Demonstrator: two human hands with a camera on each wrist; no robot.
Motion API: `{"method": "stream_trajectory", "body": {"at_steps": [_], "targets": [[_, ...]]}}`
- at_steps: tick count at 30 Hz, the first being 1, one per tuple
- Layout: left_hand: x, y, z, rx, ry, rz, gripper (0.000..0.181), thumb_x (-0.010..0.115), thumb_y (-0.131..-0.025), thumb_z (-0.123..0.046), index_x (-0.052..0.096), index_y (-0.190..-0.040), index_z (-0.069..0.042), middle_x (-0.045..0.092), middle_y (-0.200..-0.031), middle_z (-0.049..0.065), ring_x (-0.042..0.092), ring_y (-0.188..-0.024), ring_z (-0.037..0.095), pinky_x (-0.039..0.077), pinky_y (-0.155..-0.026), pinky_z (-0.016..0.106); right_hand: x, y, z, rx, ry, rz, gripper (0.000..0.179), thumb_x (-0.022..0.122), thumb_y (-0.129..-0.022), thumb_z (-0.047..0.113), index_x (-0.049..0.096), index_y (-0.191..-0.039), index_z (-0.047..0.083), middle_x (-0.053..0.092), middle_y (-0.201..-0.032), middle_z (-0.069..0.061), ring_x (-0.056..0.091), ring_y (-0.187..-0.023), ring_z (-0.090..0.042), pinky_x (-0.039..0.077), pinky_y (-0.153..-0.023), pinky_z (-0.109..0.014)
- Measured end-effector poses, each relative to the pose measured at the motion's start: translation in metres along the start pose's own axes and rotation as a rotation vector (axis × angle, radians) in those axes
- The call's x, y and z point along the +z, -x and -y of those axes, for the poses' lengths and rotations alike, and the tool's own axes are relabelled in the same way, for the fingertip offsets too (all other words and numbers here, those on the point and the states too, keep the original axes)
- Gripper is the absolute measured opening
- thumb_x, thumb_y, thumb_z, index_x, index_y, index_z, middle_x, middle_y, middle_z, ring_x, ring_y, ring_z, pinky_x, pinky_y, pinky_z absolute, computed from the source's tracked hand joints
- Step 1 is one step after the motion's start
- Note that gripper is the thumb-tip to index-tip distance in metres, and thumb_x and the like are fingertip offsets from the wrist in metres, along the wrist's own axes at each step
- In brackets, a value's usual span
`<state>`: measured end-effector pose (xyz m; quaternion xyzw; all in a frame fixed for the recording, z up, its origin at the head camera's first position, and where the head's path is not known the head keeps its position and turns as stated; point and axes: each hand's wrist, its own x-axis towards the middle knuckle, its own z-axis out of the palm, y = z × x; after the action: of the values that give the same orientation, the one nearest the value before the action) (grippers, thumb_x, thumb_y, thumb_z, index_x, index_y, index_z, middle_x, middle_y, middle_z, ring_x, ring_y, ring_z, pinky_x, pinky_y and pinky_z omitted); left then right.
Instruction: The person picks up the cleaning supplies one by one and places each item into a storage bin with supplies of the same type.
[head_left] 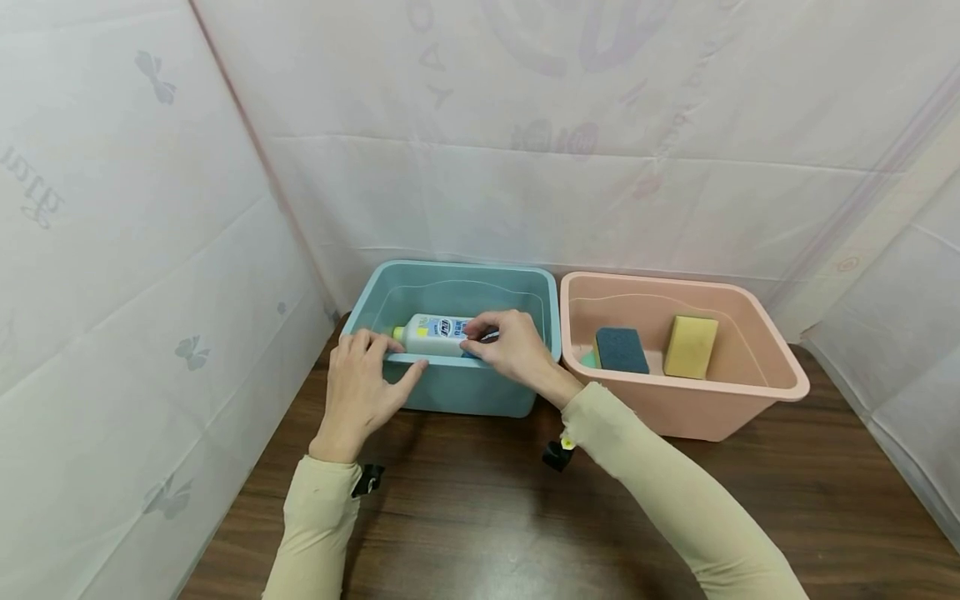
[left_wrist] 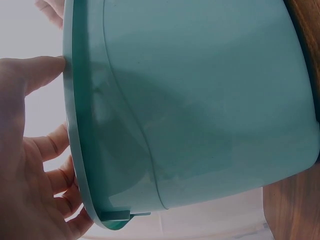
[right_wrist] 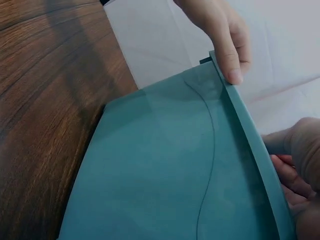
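A white bottle (head_left: 435,335) with a yellow cap and blue-printed label lies on its side in the blue-green bin (head_left: 459,387). My left hand (head_left: 362,379) rests on the bin's near rim at the left, its fingertips reaching over the inside edge by the cap. In the left wrist view the thumb (left_wrist: 45,70) touches the rim. My right hand (head_left: 513,346) reaches into the bin at the label end of the bottle, thumb and fingers bent close together. A small dark-blue patch shows by its fingertips; whether they pinch it is hidden by the hand and rim.
A pink bin (head_left: 675,404) stands right beside the blue-green one. Inside it are a dark-topped sponge (head_left: 622,350), a yellow sponge (head_left: 691,347) and a partly hidden green item (head_left: 588,360). Both bins stand on a dark wooden table (head_left: 465,500) against white sheeting (head_left: 450,200).
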<state>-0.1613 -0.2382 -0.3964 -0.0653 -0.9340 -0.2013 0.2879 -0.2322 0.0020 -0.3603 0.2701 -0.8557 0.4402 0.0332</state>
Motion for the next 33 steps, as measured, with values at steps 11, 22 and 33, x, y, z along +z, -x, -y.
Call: {"method": "stream_trajectory", "body": {"at_steps": [11, 22, 33], "targets": [[0.0013, -0.0007, 0.0012, 0.009, 0.000, -0.004, 0.043, 0.082, -0.089, -0.046, 0.072, -0.102, -0.006, 0.061, -0.102, 0.016, 0.053, -0.098, 0.039, 0.046, -0.092, 0.057, 0.0011, 0.0022, -0.0007, -0.040, 0.050, -0.010, 0.021, 0.081, -0.096, 0.020, 0.081, -0.113, 0.009, 0.081, -0.107, -0.007, 0.078, -0.102, -0.022, 0.064, -0.086, -0.035], [0.0042, -0.0015, 0.0011, 0.007, 0.003, -0.004, 0.043, 0.082, -0.089, -0.046, 0.072, -0.103, -0.006, 0.061, -0.102, 0.016, 0.053, -0.099, 0.039, 0.046, -0.094, 0.058, 0.0009, 0.0034, -0.0053, -0.065, 0.112, -0.038, 0.023, 0.080, -0.097, 0.023, 0.081, -0.116, 0.010, 0.081, -0.112, -0.007, 0.076, -0.105, -0.023, 0.063, -0.088, -0.038], [0.0032, -0.0031, 0.0025, 0.008, 0.000, -0.010, 0.042, 0.082, -0.089, -0.045, 0.072, -0.103, -0.006, 0.061, -0.103, 0.016, 0.054, -0.100, 0.039, 0.046, -0.093, 0.058, -0.0041, 0.0052, -0.0068, -0.085, 0.047, -0.065, 0.023, 0.080, -0.097, 0.021, 0.080, -0.117, 0.009, 0.080, -0.114, -0.010, 0.075, -0.109, -0.029, 0.061, -0.096, -0.048]]}}
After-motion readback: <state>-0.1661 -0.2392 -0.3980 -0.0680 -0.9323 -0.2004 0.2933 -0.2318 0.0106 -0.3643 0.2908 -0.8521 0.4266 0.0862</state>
